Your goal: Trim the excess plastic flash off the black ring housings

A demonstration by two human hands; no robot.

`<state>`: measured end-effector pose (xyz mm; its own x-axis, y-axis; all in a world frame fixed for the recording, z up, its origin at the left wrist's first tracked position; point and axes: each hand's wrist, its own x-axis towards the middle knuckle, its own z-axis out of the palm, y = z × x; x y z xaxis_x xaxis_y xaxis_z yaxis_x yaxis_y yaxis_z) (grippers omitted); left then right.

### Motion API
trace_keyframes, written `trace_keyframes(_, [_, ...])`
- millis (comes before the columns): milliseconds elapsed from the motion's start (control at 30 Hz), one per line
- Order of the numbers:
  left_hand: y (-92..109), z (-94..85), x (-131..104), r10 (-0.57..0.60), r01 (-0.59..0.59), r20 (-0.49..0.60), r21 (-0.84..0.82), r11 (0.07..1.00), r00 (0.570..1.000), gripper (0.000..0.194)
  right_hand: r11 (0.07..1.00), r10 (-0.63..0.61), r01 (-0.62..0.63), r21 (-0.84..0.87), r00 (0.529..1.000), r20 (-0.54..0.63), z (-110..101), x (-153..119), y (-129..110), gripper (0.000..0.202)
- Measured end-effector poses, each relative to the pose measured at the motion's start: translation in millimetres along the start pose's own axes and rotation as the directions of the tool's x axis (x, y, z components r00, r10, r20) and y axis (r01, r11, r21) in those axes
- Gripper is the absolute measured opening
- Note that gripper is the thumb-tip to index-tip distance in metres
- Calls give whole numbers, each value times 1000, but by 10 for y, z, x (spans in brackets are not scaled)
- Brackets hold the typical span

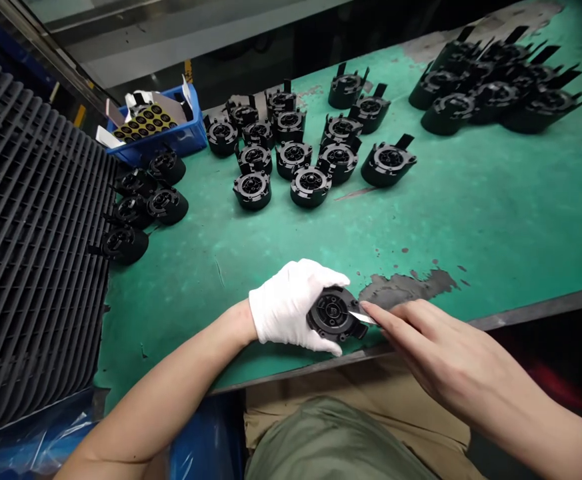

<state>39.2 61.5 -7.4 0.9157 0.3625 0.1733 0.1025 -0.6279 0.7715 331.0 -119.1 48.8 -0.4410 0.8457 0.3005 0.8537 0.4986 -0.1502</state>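
My left hand, in a white glove, grips a round black plastic housing near the table's front edge. Its thumb and fingers wrap around the rim, and the ringed face with small holes points up toward me. My bare right hand is closed on a thin, pale blade, which looks like a knife; its handle is hidden inside the hand. The blade's tip lies at the right part of the housing's face. From this angle I cannot tell whether it cuts into the plastic or only touches it.
Several similar black housings stand across the green table, with more clustered at the far right and by the left edge. A blue bin holds a sheet of round stickers. Stacked black grid trays rise at left.
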Motion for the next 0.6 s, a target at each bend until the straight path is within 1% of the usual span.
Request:
trace_keyframes(133, [1, 10, 14, 12, -12, -11, -39, 999, 1000, 115, 997, -64, 65, -52, 998, 25, -66, 127, -2, 68])
trace_keyframes(233, [8, 7, 14, 7, -6, 21, -39, 999, 1000, 113, 989, -95, 99, -112, 995, 38, -65, 142, -25, 65])
trace_keyframes(333, [8, 14, -4, 9, -9, -2, -28, 1000, 1000, 117, 975, -138, 144, -168, 989, 49, -60, 144, -12, 66])
trace_keyframes(433, [-6, 23, -22, 30, -31, -18, -31, 999, 999, 120, 966, -176, 186, -178, 982, 72, -73, 170, 53, 66])
trace_keyframes(500, [-17, 22, -25, 41, -41, -8, -42, 998, 999, 119, 959, -201, 214, -188, 976, 90, -84, 204, 112, 64])
trace_keyframes(600, [-25, 18, -17, 25, -24, 15, -55, 998, 1000, 118, 949, -232, 248, -195, 968, 100, -100, 262, 190, 58])
